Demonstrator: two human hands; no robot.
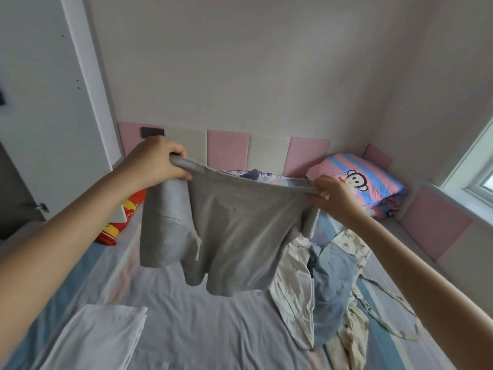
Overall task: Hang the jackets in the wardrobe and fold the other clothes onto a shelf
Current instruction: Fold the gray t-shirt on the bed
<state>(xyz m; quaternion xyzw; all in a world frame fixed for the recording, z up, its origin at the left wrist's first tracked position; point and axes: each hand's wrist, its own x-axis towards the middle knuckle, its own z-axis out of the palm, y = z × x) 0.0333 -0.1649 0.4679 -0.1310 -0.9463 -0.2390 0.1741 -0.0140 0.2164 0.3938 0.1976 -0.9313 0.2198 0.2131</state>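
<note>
I hold a pair of grey shorts [234, 236] up above the bed, stretched by the waistband. My left hand [157, 162] grips the left end of the waistband and my right hand [332, 196] pinches the right end. The legs hang down, with a white drawstring dangling near the middle. Below on the right lies a heap of clothes: a cream garment [296, 287], a pale blue denim piece [332, 284] and a patterned beige garment [354, 335]. A folded white item [98, 337] lies at the near left.
The bed sheet [213, 329] is striped grey and blue. A pink and blue monkey pillow [357, 180] sits at the far right, a red bag [117, 222] at the far left. A white wardrobe door [53, 102] stands open on the left, a window [477, 166] on the right.
</note>
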